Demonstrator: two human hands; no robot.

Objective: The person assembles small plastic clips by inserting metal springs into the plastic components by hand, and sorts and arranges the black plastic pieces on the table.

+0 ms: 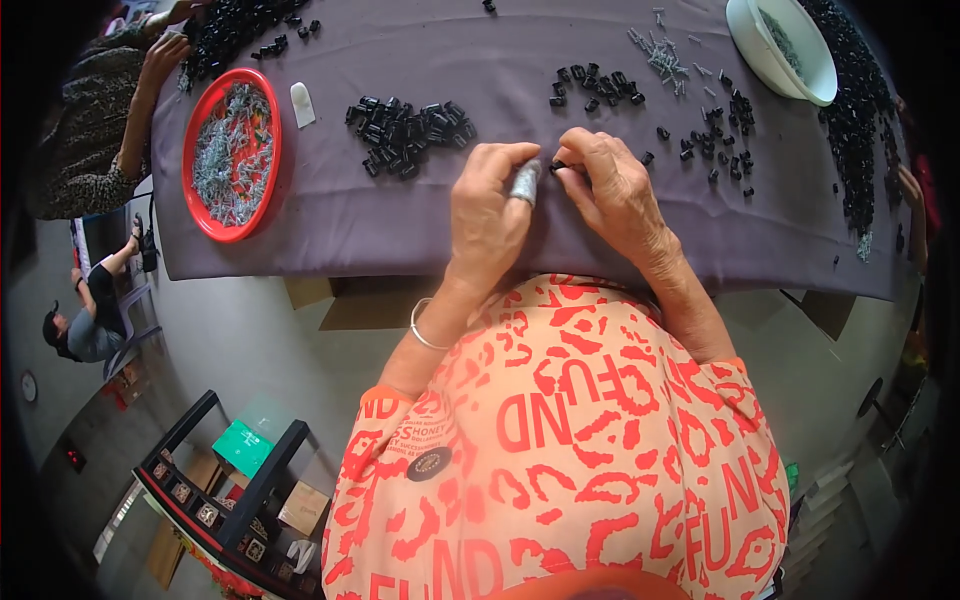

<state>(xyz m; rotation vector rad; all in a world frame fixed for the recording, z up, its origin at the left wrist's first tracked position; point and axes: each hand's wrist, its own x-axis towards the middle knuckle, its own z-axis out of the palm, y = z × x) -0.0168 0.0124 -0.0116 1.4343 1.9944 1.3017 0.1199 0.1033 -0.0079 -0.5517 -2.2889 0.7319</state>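
Observation:
My right hand [612, 190] pinches a small black plastic part [558, 166] between thumb and fingertips. Close beside it, my left hand [488, 205] has its fingers curled together. A grey wrapping [525, 181] covers one of its digits; whatever its fingertips hold is hidden. Left of my hands lies a heap of small black plastic parts [405, 135]. Beyond my right hand is a looser group of black parts [597, 85], with more black parts [720, 140] scattered further right. Small thin greyish pins [660, 55] lie loose at the far right.
A red oval tray [230, 236] of pins stands at the left, next to a white oblong piece [302, 105]. A pale green bowl [815, 75] sits far right beside a large pile of black parts [855, 130]. Another person's arm [145, 90] reaches over the table's left edge.

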